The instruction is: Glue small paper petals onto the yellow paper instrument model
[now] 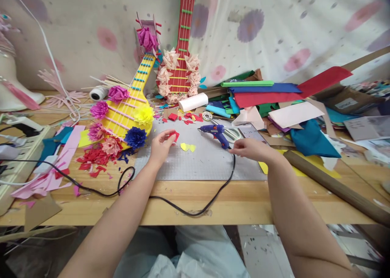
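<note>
Between the fingertips of my left hand [161, 148] is a small piece of red paper [174, 137], held just above the grey cutting mat [183, 170]. Small yellow paper petals [188, 147] lie to its right. My right hand [252, 149] has its fingers closed at the black cord [234, 164], right where it leaves the handle of a blue glue gun [217, 134]. The gun's nozzle points left over the mat. Left of my left hand leans a yellow paper guitar [134, 103] trimmed with paper flowers.
A red guitar [183, 58] leans on the curtain behind. Red scraps [172, 117], a white roll [193, 102] and scissors [233, 133] lie at the mat's back. Coloured paper [268, 97] is heaped right, beside a brown tube [335, 184]. A power strip [27, 164] stands left.
</note>
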Available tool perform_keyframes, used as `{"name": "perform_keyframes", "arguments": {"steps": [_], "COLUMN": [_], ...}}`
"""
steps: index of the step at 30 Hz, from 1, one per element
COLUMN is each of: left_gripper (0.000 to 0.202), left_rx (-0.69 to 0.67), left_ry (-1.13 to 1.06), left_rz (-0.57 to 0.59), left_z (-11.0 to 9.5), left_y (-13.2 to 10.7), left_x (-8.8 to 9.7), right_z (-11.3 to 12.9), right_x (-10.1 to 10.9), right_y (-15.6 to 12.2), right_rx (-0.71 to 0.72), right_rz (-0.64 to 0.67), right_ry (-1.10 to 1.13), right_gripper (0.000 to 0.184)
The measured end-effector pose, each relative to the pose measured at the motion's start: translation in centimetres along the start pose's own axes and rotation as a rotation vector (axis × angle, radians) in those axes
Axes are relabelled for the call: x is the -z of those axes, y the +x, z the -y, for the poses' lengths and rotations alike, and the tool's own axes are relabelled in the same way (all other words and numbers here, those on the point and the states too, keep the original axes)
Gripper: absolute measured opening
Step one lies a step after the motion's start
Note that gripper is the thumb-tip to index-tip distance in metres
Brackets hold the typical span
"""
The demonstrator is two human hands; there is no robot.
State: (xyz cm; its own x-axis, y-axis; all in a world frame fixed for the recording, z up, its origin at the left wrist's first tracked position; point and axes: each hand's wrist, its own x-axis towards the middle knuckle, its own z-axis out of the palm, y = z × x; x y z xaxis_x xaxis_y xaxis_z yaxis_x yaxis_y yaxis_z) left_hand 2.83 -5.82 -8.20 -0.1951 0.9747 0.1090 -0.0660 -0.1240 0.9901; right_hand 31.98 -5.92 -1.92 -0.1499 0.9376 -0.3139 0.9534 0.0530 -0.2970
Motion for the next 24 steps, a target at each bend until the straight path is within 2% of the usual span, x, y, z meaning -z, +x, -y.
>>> {"name": "perform_keyframes", "arguments": {"steps": [2,3,5,6,8,10,12,14,18,21,24], "left_gripper": [0.030,0.030,0.031,0.032,0.033,0.036,0.041,0.048,0.055,0.037,0.027], "left_rx": [-0.017,-0.028,-0.071,-0.102,-0.169,-0.229,-0.257,-0.251,-0.075,0.082,0.123], "left_ry": [0.069,0.115,0.223,0.278,0.365,0.407,0.407,0.379,0.209,0.055,0.009], "left_rz": [0.003,0.015,0.056,0.087,0.155,0.223,0.268,0.262,0.192,0.209,0.182], "left_z": [0.6,0.9,1.4,1.5,1.5,1.4,1.3,1.2,1.3,1.2,1.0], "left_y": [0.1,0.2,0.3,0.3,0.2,0.1,0.1,0.2,0.5,0.7,0.8], "left_x": [0.0,0.1,0.3,0.4,0.6,0.8,0.9,0.8,0.7,0.7,0.8], "right_z": [2.2,3.6,6.6,8.0,10.5,12.0,12.5,12.3,11.4,11.2,11.1], "right_x": [-0.4,-0.9,-2.3,-3.1,-4.8,-6.3,-7.4,-8.1,-8.9,-9.1,-9.0], "right_y": [-0.4,-0.1,1.3,2.3,4.3,6.0,7.0,7.5,7.7,7.9,8.2], "right_rx": [0.192,0.269,0.378,0.404,0.395,0.391,0.378,0.337,0.297,0.339,0.384], "right_rz": [0.116,0.101,-0.036,-0.097,-0.131,-0.031,0.087,0.146,0.075,-0.002,0.007], "right_ry": [0.142,0.210,0.338,0.410,0.559,0.767,0.986,1.145,1.275,1.305,1.281], "right_gripper": [0.035,0.033,0.030,0.029,0.032,0.032,0.033,0.035,0.033,0.030,0.027]}}
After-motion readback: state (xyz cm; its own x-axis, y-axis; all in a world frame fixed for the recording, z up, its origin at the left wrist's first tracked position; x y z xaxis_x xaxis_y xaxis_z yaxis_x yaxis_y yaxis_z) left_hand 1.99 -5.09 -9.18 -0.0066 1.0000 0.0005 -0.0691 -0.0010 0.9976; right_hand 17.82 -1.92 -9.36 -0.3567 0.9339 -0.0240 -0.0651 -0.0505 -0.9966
